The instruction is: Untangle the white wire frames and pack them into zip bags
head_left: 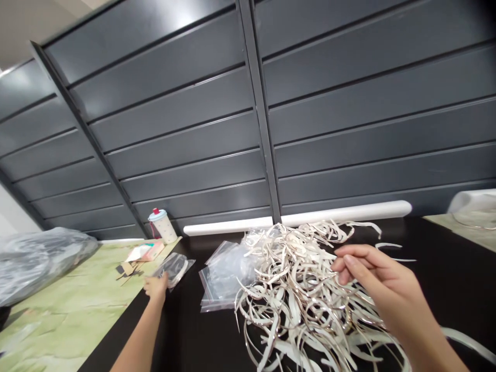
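A big tangled heap of thin white and gold curved bands point(302, 289) lies on the dark tabletop point(445, 289). My right hand point(372, 279) hovers over the heap's right side, fingers pinched together on one of the thin bands. My left hand point(156, 285) reaches far to the left and grips the edge of a small clear plastic bag point(174, 267) that has curved bands inside. A stack of clear empty zip bags point(225, 276) lies between my two hands, touching the heap.
A dark slatted wall point(271, 129) with a white rail point(302, 219) closes the back. A pale cup with a red lid point(163, 225), cards and scraps point(143, 253) sit on a green mat point(58, 310). A grey plastic sack point(39, 261) lies far left.
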A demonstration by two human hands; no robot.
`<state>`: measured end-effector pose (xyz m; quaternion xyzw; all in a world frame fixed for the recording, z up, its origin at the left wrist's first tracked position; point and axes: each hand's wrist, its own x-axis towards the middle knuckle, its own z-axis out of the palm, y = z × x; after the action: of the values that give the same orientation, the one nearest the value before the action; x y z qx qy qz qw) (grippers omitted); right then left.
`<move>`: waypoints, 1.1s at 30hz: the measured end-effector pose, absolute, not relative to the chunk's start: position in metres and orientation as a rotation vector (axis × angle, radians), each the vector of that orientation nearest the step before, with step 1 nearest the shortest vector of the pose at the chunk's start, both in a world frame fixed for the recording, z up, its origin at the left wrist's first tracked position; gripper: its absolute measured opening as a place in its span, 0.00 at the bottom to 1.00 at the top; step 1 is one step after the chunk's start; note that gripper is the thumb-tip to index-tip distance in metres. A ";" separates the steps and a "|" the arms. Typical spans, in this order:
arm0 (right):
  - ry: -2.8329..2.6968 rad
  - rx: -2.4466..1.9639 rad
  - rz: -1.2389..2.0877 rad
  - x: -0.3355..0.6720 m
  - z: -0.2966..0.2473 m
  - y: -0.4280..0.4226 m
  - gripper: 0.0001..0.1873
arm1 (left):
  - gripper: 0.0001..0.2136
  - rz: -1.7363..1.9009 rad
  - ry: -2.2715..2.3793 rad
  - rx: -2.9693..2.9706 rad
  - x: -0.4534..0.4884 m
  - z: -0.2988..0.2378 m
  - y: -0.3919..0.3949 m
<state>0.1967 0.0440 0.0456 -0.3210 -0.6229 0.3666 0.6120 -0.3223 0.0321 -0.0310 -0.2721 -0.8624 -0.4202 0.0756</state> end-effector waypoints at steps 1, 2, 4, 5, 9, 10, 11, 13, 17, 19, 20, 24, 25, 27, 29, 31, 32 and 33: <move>-1.439 -0.742 0.837 0.197 0.045 0.044 0.08 | 0.18 -1.175 -2.614 -0.794 -0.318 -0.035 0.036; -1.442 -0.743 0.830 0.198 0.045 0.044 0.08 | 0.19 -1.105 -2.641 -0.790 -0.310 -0.042 0.040; -1.456 -0.743 0.826 0.198 0.045 0.044 0.07 | 0.22 -0.965 -2.677 -0.915 -0.287 -0.058 0.050; -1.466 -0.742 0.826 0.198 0.044 0.044 0.07 | 0.24 -0.894 -2.692 -1.024 -0.273 -0.068 0.056; -1.505 -0.747 0.822 0.196 0.044 0.042 0.06 | 0.29 -0.608 -2.760 -1.378 -0.215 -0.101 0.076; -1.505 -0.755 0.821 0.195 0.044 0.041 0.06 | 0.29 -0.546 -2.761 -1.444 -0.203 -0.105 0.080; -1.511 -0.762 0.824 0.194 0.044 0.041 0.06 | 0.30 -0.488 -2.756 -1.506 -0.193 -0.108 0.085; -1.552 -0.768 0.835 0.190 0.044 0.040 0.06 | 0.31 -0.386 -2.726 -1.627 -0.177 -0.110 0.094; -1.706 -0.775 0.799 0.182 0.045 0.038 0.07 | 0.31 -0.234 -2.626 -1.828 -0.153 -0.108 0.113; -1.785 -0.761 0.747 0.179 0.046 0.038 0.09 | 0.31 -0.177 -2.584 -1.899 -0.142 -0.107 0.123; -1.821 -0.747 0.723 0.178 0.046 0.037 0.09 | 0.31 -0.152 -2.567 -1.930 -0.136 -0.107 0.127; -1.867 -0.748 0.665 0.178 0.048 0.038 0.09 | 0.31 -0.101 -2.512 -2.039 -0.110 -0.105 0.143; -1.866 -0.754 0.666 0.179 0.048 0.038 0.09 | 0.31 -0.101 -2.502 -2.057 -0.104 -0.106 0.146; -1.858 -0.770 0.687 0.180 0.048 0.039 0.09 | 0.31 -0.111 -2.488 -2.084 -0.091 -0.106 0.151; -1.848 -0.787 0.707 0.182 0.047 0.040 0.10 | 0.32 -0.136 -2.482 -2.102 -0.080 -0.108 0.154; -1.846 -0.810 0.712 0.184 0.047 0.041 0.10 | 0.32 -0.170 -2.481 -2.113 -0.074 -0.108 0.155; -1.846 -0.822 0.706 0.185 0.047 0.041 0.10 | 0.33 -0.189 -2.485 -2.111 -0.073 -0.108 0.155; -1.849 -0.833 0.693 0.187 0.048 0.042 0.10 | 0.32 -0.211 -2.493 -2.101 -0.074 -0.108 0.154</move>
<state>0.1871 0.0425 0.0476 -0.3412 -0.7575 0.2840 0.4786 -0.0743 0.1543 -0.1079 -0.6417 -0.7616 -0.0644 -0.0626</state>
